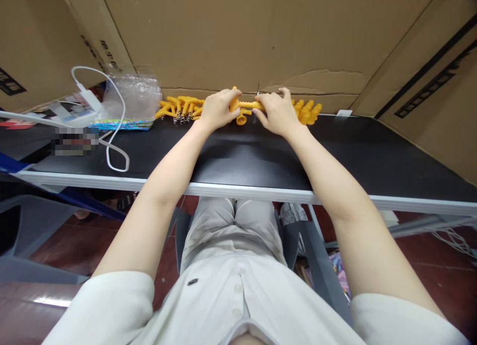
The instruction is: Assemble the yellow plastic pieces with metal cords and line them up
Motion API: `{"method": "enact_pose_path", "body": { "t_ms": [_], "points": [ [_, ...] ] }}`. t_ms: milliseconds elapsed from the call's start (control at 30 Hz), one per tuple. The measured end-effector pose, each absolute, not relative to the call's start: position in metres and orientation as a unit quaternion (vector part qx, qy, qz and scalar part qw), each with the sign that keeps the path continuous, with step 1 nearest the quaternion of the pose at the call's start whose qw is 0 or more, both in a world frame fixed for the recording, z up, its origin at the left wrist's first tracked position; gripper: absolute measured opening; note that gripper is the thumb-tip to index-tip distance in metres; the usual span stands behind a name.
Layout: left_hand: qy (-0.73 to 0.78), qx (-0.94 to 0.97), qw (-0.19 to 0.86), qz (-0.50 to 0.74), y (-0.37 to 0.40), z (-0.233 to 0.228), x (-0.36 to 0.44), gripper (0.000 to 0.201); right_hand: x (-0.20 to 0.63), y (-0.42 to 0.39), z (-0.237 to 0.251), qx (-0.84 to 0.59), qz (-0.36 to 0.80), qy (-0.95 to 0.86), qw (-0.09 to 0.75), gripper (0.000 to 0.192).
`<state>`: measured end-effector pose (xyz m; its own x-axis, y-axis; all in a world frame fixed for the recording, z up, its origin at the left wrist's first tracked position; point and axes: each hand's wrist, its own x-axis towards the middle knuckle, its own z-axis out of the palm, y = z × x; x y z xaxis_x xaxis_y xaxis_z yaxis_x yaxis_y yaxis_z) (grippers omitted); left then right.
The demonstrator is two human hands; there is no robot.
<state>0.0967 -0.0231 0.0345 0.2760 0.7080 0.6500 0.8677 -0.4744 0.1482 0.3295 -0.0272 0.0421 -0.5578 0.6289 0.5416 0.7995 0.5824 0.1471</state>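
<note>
Stretched between my two hands is a yellow ribbed piece (246,105), held level above the far part of the table. The fingers of my left hand (219,109) close round its left end. My right hand (278,112) grips the right end with thumb and fingers. A thin pointed metal tip (258,88) sticks up by the right fingers; its lower part is hidden. Just below the held piece is another yellow piece with a round hollow end (241,120). Yellow branching pieces (181,105) with small metal rings lie left of my left hand. Several bumpy yellow pieces (307,112) lie beyond my right hand.
Cardboard walls (231,37) enclose the black table (246,158) at the back and sides. At the left are a clear plastic bag (132,94), a colourful packet (126,125) and a looped white cable (123,104). A small white piece (344,113) lies at the back right.
</note>
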Motion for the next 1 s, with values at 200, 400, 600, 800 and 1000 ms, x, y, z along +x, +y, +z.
{"method": "enact_pose_path", "body": {
  "t_ms": [200,400,600,800,1000],
  "points": [
    [-0.505,-0.794,0.121,-0.316,-0.022,0.033,0.098,0.052,0.329,-0.025,0.041,-0.403,-0.206,-0.866,0.212,0.041],
    [-0.502,-0.793,0.117,-0.324,-0.024,0.034,0.100,0.050,0.329,-0.028,0.043,-0.423,-0.195,-0.857,0.220,0.042],
    [-0.530,-0.786,0.114,-0.298,-0.029,0.037,0.101,0.053,0.327,-0.034,0.046,-0.436,-0.179,-0.863,0.184,0.048],
    [-0.538,-0.784,0.100,-0.294,-0.030,0.038,0.102,0.050,0.330,-0.027,0.044,-0.418,-0.204,-0.863,0.199,0.042],
    [-0.555,-0.773,0.089,-0.295,-0.036,0.041,0.107,0.049,0.330,-0.031,0.046,-0.425,-0.219,-0.852,0.213,0.039]
  ]
}}
